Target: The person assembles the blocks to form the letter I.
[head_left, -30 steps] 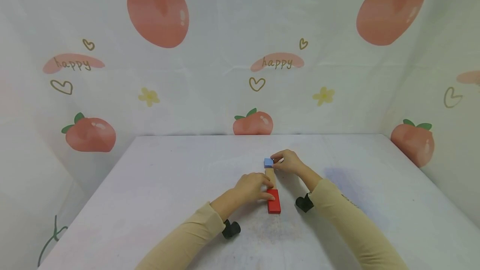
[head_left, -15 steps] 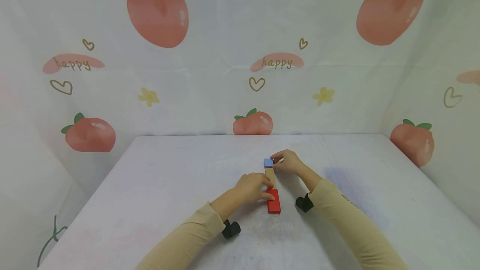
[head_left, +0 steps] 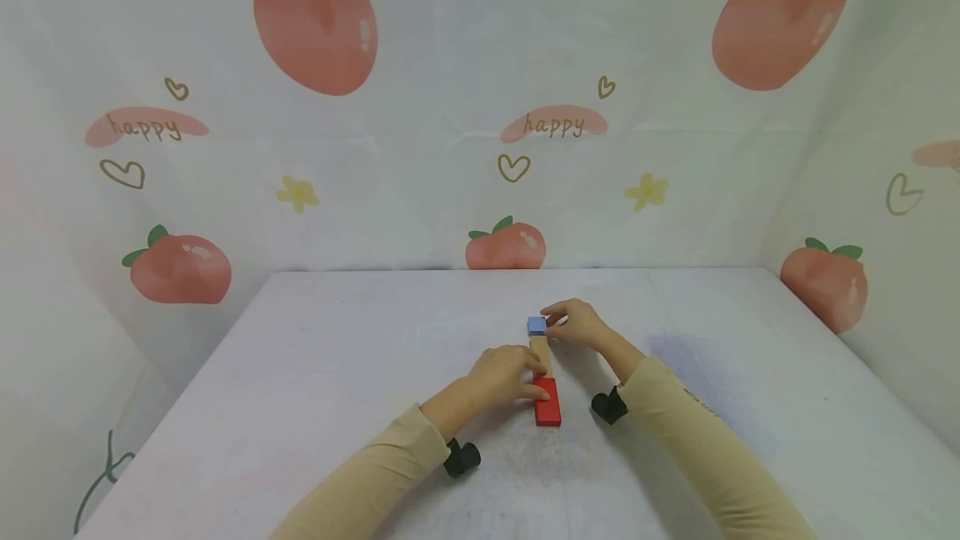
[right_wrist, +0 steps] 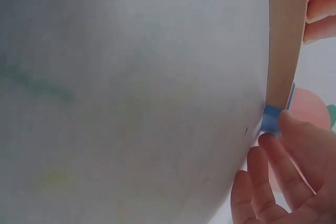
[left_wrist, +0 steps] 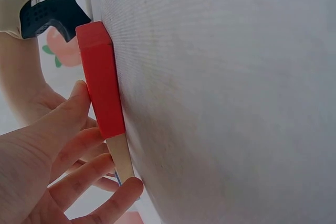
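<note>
A red block, a plain wooden block and a blue block lie end to end in a row running away across the table. My left hand rests against the row, its thumb touching the red block and its outstretched fingers spread along the wooden block. At the far end my right hand pinches the blue block between thumb and forefinger. The other fingers of that hand hang loosely beside it. Part of the wooden block is hidden behind the left fingers in the head view.
The white table stretches around the row, with a faint blue stain on its right. A patterned cloth hangs behind the table. Black wrist mounts sit close to the tabletop under both sleeves.
</note>
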Demonstrator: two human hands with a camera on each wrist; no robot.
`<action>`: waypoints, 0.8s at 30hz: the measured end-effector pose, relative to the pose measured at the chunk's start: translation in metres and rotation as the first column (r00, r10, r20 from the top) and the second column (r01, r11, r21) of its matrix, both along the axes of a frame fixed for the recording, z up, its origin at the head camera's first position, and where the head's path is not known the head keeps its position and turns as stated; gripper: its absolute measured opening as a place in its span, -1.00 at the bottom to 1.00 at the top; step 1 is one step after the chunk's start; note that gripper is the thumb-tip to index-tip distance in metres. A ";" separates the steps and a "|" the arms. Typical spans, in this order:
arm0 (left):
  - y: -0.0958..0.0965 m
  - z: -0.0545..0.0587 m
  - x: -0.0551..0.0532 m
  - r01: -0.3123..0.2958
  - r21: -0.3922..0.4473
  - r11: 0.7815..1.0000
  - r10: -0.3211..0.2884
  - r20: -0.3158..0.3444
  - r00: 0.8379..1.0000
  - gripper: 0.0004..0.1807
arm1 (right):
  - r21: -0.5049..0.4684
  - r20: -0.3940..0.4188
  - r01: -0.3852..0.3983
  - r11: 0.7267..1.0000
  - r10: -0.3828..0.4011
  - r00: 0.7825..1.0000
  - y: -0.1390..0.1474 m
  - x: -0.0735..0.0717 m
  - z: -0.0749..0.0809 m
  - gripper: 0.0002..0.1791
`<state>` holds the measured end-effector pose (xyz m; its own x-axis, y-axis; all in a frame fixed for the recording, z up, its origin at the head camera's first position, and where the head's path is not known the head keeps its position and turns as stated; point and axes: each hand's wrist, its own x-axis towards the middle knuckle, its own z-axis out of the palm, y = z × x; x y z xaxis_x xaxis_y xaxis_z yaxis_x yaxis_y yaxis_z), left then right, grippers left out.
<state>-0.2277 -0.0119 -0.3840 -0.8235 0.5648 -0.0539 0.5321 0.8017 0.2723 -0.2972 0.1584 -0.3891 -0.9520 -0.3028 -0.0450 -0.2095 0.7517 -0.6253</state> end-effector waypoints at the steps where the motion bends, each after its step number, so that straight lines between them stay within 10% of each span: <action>1: 0.000 0.000 0.000 0.001 0.001 1.000 -0.001 0.000 1.000 -0.61 | -0.004 -0.004 -0.009 1.000 0.009 1.000 0.001 0.000 0.001 -0.60; 24: -0.005 -0.003 -0.002 0.107 0.014 0.994 -0.105 -0.110 0.988 -0.68 | -0.043 -0.103 -0.054 0.998 0.049 0.993 0.023 0.012 0.010 -0.66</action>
